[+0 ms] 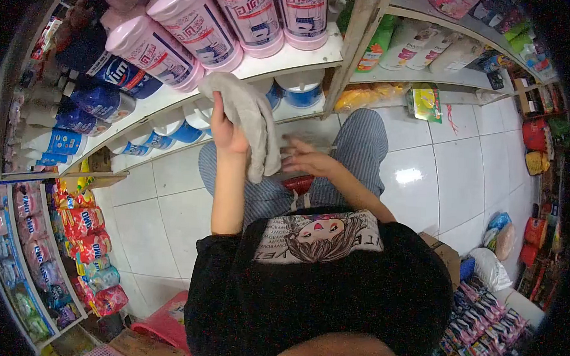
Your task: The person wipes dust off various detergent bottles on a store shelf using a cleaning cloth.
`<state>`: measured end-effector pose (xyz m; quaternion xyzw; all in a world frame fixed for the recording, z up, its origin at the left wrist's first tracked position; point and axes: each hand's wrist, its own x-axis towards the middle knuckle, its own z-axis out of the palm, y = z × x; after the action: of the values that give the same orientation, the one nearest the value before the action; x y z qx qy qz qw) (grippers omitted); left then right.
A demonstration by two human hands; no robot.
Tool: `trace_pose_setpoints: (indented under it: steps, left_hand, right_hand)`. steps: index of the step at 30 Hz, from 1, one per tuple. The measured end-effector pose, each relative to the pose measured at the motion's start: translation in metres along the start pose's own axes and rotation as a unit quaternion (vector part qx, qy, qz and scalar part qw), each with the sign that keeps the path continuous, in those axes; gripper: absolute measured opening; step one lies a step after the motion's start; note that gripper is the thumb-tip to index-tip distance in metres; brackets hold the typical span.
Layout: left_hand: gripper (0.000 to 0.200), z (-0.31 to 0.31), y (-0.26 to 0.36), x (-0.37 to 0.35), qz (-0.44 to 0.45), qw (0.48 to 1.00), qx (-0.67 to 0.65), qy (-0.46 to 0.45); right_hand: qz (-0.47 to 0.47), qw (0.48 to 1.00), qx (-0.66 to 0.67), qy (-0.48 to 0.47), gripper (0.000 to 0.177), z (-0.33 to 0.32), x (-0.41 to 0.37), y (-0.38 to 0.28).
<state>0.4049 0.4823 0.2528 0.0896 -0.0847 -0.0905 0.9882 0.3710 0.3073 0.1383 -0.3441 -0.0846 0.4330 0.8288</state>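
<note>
A light grey cloth [257,123] hangs in folds from my left hand [228,130], whose thumb points up along it. The hand is closed on the cloth just in front of the lower shelf. My right hand [310,160] is beside the cloth's lower end, its fingers apart and slightly blurred by motion. Nothing shows in it. Above the cloth, several pink bottles [254,17] stand in a row on the white shelf [319,52]. White-and-blue containers [301,89] sit on the level below, partly hidden by the cloth.
Dark blue Vim bottles [121,75] are at the left end of the shelf. Red OMO packs [82,223] fill a rack at left. White bottles [411,47] stand upper right. A pink plastic item [164,322] and a white bag [489,269] are on the tiled floor [412,183].
</note>
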Motion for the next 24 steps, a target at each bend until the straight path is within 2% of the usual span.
trace_pose_setpoints:
  steps: [1,2,3,5,6,8,9,11,13,15,16,18,19,21,22,24]
  left_hand:
    - [0.037,-0.002,0.004,-0.003,0.002,1.0,0.001,0.001]
    - [0.037,-0.004,0.008,-0.005,0.023,1.0,0.007,-0.016]
    - [0.038,-0.006,0.011,-0.007,0.044,0.998,0.014,-0.032]
    - [0.038,-0.007,0.016,-0.013,0.053,0.998,0.0,-0.039]
    - [0.037,-0.008,0.018,-0.017,0.058,0.997,-0.014,-0.047]
    - [0.037,-0.009,0.024,-0.021,0.066,0.997,-0.015,-0.037]
    - [0.037,-0.01,0.026,-0.024,0.073,0.997,-0.017,-0.027]
    - [0.037,-0.007,0.03,-0.026,0.075,0.996,-0.009,-0.037]
    - [0.037,-0.003,0.031,-0.026,0.076,0.996,-0.001,-0.047]
    - [0.037,0.0,0.028,-0.024,0.076,0.995,-0.009,-0.07]
    - [0.037,0.001,0.027,-0.023,0.078,0.995,-0.01,-0.066]
    - [0.034,0.004,0.024,-0.022,0.066,0.996,-0.029,-0.051]
    - [0.034,0.004,0.026,-0.023,0.069,0.996,-0.029,-0.05]
    - [0.036,0.003,0.035,-0.026,0.097,0.995,-0.023,0.011]
    - [0.036,0.002,0.041,-0.03,0.099,0.995,-0.023,0.013]
    - [0.035,0.002,0.058,-0.04,0.17,0.984,0.055,0.001]
  right_hand:
    - [0.073,0.997,-0.014,-0.022,0.06,0.003,0.003,0.001]
    - [0.106,0.992,-0.062,-0.033,0.059,0.004,0.006,0.001]
    - [0.108,0.992,-0.063,-0.035,0.059,0.008,0.008,0.002]
    - [0.04,0.978,-0.182,-0.097,0.053,0.017,0.011,0.004]
    - [0.042,0.978,-0.181,-0.098,0.053,0.019,0.011,0.002]
    - [-0.025,0.992,-0.098,0.078,0.049,0.025,0.011,-0.005]
    - [-0.024,0.992,-0.098,0.078,0.049,0.025,0.011,-0.012]
    - [-0.092,0.986,-0.108,0.088,0.048,0.022,0.011,-0.032]
    - [-0.078,0.987,-0.115,0.079,0.049,0.023,0.014,-0.036]
    - [0.019,0.977,-0.197,0.08,0.047,0.029,0.022,-0.034]
    - [0.022,0.977,-0.196,0.08,0.047,0.028,0.028,-0.027]
    - [0.028,0.992,-0.116,0.047,0.045,0.024,0.04,-0.012]
    - [0.031,0.992,-0.117,0.046,0.045,0.037,0.039,-0.02]
    - [0.056,0.996,-0.034,0.056,0.042,0.055,0.037,-0.034]
    - [0.065,0.996,-0.005,0.06,0.041,0.058,0.037,-0.036]
    - [0.017,0.99,0.042,0.132,0.039,0.049,0.034,-0.037]
